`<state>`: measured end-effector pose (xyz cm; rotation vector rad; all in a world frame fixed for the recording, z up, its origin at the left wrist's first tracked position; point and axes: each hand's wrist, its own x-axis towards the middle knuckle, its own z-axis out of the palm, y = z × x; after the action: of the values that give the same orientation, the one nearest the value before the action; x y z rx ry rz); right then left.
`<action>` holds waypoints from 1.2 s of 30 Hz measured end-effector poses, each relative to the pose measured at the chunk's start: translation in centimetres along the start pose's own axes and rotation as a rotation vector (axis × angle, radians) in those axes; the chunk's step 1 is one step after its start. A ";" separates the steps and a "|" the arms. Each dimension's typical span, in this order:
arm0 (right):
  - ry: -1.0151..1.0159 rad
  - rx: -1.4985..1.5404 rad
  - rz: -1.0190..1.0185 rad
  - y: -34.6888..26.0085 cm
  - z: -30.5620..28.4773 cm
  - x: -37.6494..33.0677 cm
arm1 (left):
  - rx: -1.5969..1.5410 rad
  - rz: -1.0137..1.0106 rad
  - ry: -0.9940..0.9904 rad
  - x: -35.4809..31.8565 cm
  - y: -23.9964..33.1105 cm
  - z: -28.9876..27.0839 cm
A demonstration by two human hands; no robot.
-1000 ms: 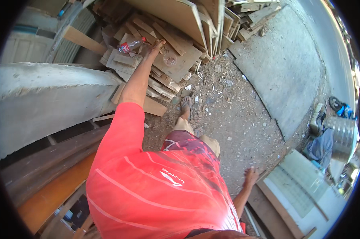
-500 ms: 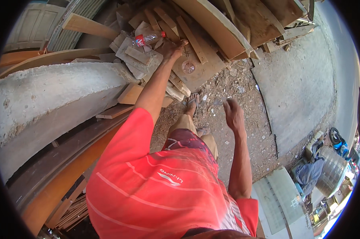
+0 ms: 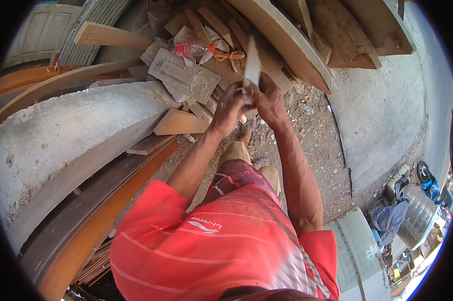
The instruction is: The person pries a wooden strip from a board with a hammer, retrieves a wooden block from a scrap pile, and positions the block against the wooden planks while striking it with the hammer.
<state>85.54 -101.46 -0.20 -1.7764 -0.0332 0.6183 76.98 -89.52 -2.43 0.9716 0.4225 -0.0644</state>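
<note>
Both my hands meet in front of me above the ground. Between them rises a pale, flat, tapering strip (image 3: 253,62), blurred, so its kind cannot be made out. My right hand (image 3: 270,104) is closed around its lower end, thumb along it. My left hand (image 3: 230,110) is closed against the same end, its fingers partly smeared. Just beyond lies a bundle of orange rope (image 3: 230,56), beside a clear plastic bottle (image 3: 191,49) with a red cap and label. A dusty board (image 3: 206,84) with a small wood block (image 3: 176,72) on it lies to the left.
A thick concrete ledge (image 3: 71,115) runs along the left, with long planks (image 3: 86,215) below it. Large curved boards (image 3: 286,37) lean at the far side. Debris litters the ground (image 3: 316,145). A concrete slab (image 3: 382,130) lies right; a metal drum (image 3: 414,210) stands beyond.
My left hand has drawn back from the wood pile, uncovering the orange rope. My right hand has moved left and away from me to meet it. The pale strip now stands between them.
</note>
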 end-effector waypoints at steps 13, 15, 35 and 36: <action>0.178 -0.231 0.027 1.9 -3.5 -3.7 | 1.576 0.195 0.602 25.5 8.5 -17.9; 0.184 -0.231 0.073 2.9 -4.4 -4.8 | 1.741 0.198 0.487 27.6 7.3 -18.2; 0.123 -0.284 0.180 6.8 -5.3 -9.0 | 0.089 0.404 0.274 19.8 13.4 -24.2; 0.124 -0.293 0.178 7.0 -5.4 -9.3 | 0.158 0.487 0.283 17.7 14.0 -21.3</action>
<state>77.82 -111.47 -2.04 -2.1152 0.1266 0.6545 89.80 -61.85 -8.50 1.2227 0.4331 0.4920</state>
